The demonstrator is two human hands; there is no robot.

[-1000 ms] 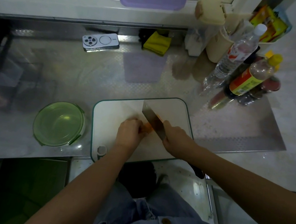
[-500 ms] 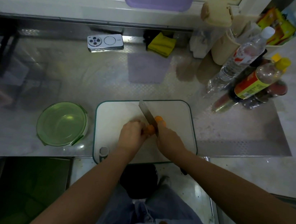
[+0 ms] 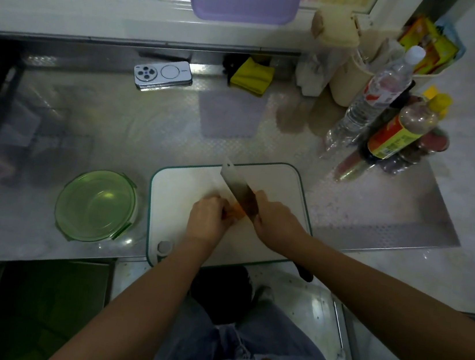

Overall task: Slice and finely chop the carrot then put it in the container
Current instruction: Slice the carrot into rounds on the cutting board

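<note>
Counter [image 3: 146, 125] carries board [image 3: 278, 182] at its front edge; left grip [image 3: 208, 221] pinches carrot [image 3: 236, 211], right grip [image 3: 277, 224] clasps knife [image 3: 237, 184] (container [image 3: 96, 206] just leftward).

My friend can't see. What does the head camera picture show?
A person's left hand holds an orange carrot on a white cutting board while the right hand grips a cleaver across it. A green container sits left of the board on the steel counter.

1 ea. — knife [image 3: 236, 187], carrot [image 3: 238, 211], container [image 3: 96, 206], board [image 3: 180, 190], phone [image 3: 163, 75]
</note>
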